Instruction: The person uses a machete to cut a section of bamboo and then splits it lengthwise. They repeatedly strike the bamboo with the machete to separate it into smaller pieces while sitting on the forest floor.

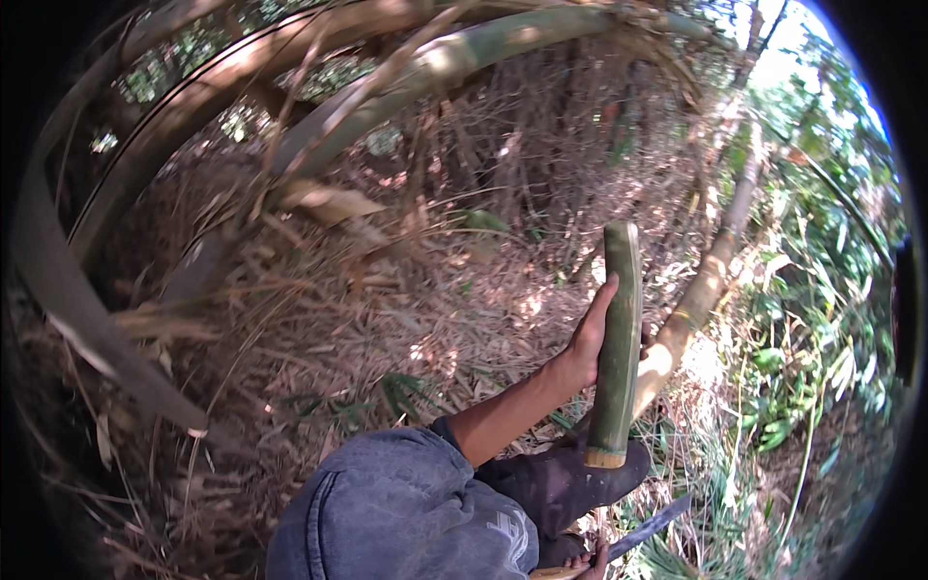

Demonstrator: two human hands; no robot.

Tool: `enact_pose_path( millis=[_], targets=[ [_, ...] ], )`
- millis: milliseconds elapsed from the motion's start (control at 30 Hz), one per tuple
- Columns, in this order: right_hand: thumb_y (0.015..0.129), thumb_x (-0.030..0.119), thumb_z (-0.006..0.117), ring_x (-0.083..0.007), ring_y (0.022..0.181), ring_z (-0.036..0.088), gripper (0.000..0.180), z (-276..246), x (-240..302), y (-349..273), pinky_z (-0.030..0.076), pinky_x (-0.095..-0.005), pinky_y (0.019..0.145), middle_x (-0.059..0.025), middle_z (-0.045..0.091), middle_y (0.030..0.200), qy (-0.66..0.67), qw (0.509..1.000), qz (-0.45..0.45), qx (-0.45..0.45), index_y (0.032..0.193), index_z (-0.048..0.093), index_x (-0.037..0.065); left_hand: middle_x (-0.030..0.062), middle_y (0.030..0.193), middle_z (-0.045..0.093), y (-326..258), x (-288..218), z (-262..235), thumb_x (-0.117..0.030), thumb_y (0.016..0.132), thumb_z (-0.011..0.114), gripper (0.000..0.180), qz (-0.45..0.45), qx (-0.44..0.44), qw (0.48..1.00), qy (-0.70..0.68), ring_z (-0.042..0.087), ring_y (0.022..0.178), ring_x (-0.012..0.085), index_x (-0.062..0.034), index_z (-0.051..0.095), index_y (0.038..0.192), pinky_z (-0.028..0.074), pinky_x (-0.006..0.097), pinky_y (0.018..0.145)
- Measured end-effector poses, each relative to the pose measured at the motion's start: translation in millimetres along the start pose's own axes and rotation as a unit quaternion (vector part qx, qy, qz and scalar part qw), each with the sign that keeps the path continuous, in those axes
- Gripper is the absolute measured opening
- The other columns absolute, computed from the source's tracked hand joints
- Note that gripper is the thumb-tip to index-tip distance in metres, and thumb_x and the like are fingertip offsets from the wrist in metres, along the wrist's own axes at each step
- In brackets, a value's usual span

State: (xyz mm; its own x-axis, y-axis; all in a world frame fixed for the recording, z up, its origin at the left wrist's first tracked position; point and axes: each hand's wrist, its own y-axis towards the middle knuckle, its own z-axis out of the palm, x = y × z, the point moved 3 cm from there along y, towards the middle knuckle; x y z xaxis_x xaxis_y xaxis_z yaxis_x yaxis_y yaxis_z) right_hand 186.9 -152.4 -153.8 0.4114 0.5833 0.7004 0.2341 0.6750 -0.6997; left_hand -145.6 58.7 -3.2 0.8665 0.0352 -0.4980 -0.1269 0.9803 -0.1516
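My left hand (590, 340) is closed round the middle of a thick green bamboo piece (619, 358). The piece stands nearly upright, with its pale cut end at the bottom and its top leaning slightly right. My thumb lies along its left side, and the other fingers are mostly hidden behind it. Low in the picture, my right hand (592, 564) grips a machete (655, 529) near its light-coloured handle. The dark blade points up and to the right, below the bamboo piece and apart from it. Part of the right hand is cut off by the lower edge.
Long bamboo stems (522, 37) arch across the top and left. Another stem (710, 275) slants down on the right, behind the bamboo piece. Dry leaves (387, 319) cover the ground, and green plants (822, 338) grow at the right. My dark-clothed leg (551, 493) is below the piece.
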Motion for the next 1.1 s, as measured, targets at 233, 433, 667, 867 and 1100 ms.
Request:
enact_pose_path(
  millis=[233,433,667,867,1100],
  targets=[
    [0.089,0.026,0.068,-0.0163,0.062,0.052,0.035,-7,99,79,0.047,-0.0283,0.056,-0.007,0.053,0.077,-0.077,0.989,-0.102,0.076,0.119,0.066,0.007,0.0033,0.069,0.055,-6,-29,-31,-0.072,0.086,0.054,0.062,0.12,-0.121,0.985,0.015,0.057,0.056,0.0154,-0.0103,0.06,0.092,0.05,0.03,0.051],
    [0.093,0.035,0.064,-0.0093,0.049,0.048,0.041,39,141,47,0.038,-0.0244,0.045,-0.0014,0.051,0.065,-0.136,0.931,-0.32,0.113,0.116,0.057,0.002,0.0071,0.072,0.059,-22,-32,-33,-0.071,0.093,0.039,0.067,0.134,-0.174,0.974,-0.047,0.061,0.06,0.0162,-0.0071,0.057,0.097,0.054,0.033,0.054],
    [0.082,0.021,0.068,-0.0139,0.043,0.042,0.024,10,59,101,0.031,-0.0309,0.04,-0.0009,0.044,0.053,-0.246,0.945,-0.214,-0.023,0.069,0.055,0.005,0.0063,0.076,0.059,4,-10,-35,-0.072,0.092,0.041,0.067,0.093,-0.171,0.981,0.01,0.059,0.061,0.0177,-0.008,0.057,0.097,0.054,0.034,0.059],
    [0.085,0.014,0.069,-0.0102,0.045,0.047,0.018,51,56,38,0.039,-0.0256,0.041,-0.0003,0.051,0.061,-0.17,0.978,-0.12,0.029,0.094,0.062,0.0,0.0105,0.09,0.061,25,0,-41,-0.066,0.092,0.049,0.069,0.164,-0.076,0.979,0.095,0.064,0.072,0.022,-0.0027,0.051,0.117,0.056,0.037,0.064],
    [0.084,0.016,0.073,-0.0108,0.045,0.05,0.028,19,58,32,0.041,-0.0249,0.041,-0.0024,0.054,0.059,-0.149,0.977,-0.153,-0.017,0.1,0.064,-0.005,0.0117,0.111,0.061,80,51,-26,-0.037,0.092,0.067,0.048,0.187,0.013,0.97,0.156,0.058,0.105,0.0223,-0.0019,0.052,0.121,0.046,0.04,0.094]
  ],
)
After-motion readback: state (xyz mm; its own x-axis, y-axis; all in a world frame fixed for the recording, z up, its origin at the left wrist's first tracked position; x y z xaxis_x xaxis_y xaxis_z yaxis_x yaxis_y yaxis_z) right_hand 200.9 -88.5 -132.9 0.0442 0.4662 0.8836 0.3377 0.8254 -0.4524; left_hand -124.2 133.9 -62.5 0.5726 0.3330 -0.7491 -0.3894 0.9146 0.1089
